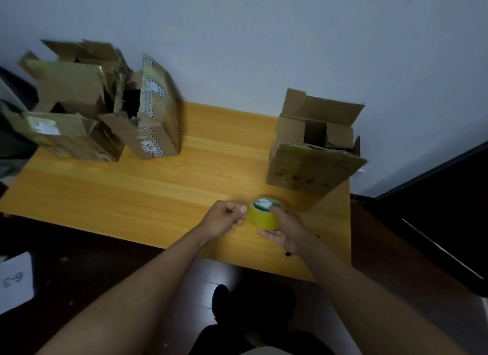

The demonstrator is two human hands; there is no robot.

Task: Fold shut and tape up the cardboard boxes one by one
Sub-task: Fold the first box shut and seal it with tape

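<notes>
Three boxes stand open on the table (158, 191), all well beyond the hands: one box (314, 154) ahead and right of the right hand (284, 226), a taped box (155, 117) and a torn box (68, 103) far ahead and left of the left hand (224, 220). None is folded shut, so by my reading the job has barely begun.

The right hand grasps the tape roll (264, 213), thumb hooked over its top edge and fingers cupped beneath. The left hand sits just left of the roll, fingers curled, thumb and forefinger pinched together at its side, probably picking at the tape end.

Risks from here: clear tape clings to itself, so a freed end could snap back onto the roll or curl and stick to the fingers. Pulled at an angle, it may split into a thin strip. The torn box has ragged flaps that may not meet cleanly, leaving little for tape to grip.

Hard to tell: whether any tape end is actually lifted, since none shows between the fingers. The light is dim, the box interiors are dark, and the torn box's left side is blurred.
</notes>
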